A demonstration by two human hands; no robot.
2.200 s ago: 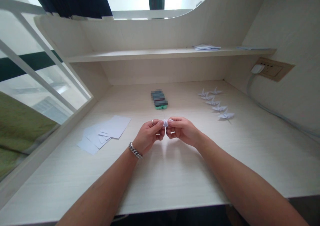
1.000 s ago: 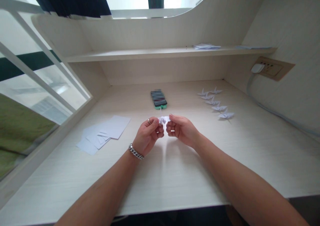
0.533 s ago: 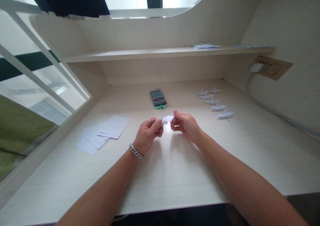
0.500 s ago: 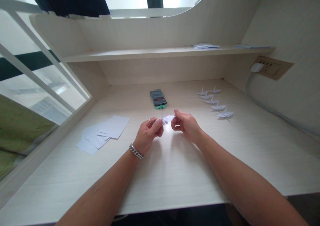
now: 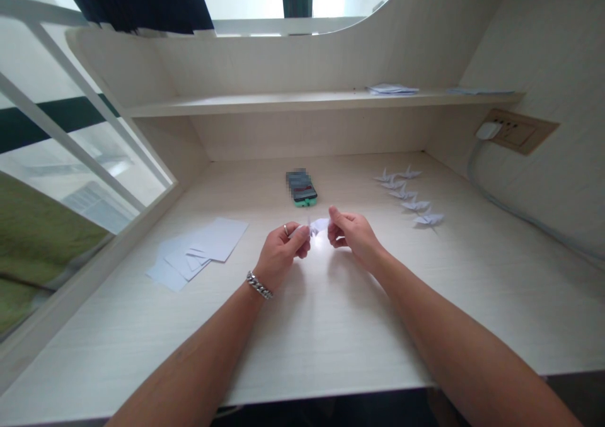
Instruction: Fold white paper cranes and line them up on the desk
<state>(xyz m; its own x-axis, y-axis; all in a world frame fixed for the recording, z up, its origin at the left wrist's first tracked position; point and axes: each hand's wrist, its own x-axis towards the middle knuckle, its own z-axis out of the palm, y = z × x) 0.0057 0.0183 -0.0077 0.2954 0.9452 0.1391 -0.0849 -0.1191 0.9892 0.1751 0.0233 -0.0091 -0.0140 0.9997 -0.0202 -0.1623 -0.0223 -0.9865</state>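
Observation:
A small white paper crane (image 5: 319, 226) is held above the desk between both hands. My left hand (image 5: 285, 245), with a ring and a chain bracelet, pinches one end of it. At the other end, the thumb and fingers of my right hand (image 5: 352, 233) are closed on the paper. Parts of the crane are hidden behind the fingers. Just beyond the hands lies a phone (image 5: 302, 189) with a green edge. Several finished paper cranes (image 5: 416, 206) stand in a slanting row to the right.
Loose white paper sheets (image 5: 225, 238) lie on the desk (image 5: 293, 345) to the left. Above runs a shelf (image 5: 265, 104) with folded papers (image 5: 392, 89) on it. A plug sits in the wall socket (image 5: 524, 130), its cable (image 5: 520, 211) trailing down the right side.
Both hands stay at the crane with only slight finger movement. The whole view has shifted a little, so everything appears slightly further right.

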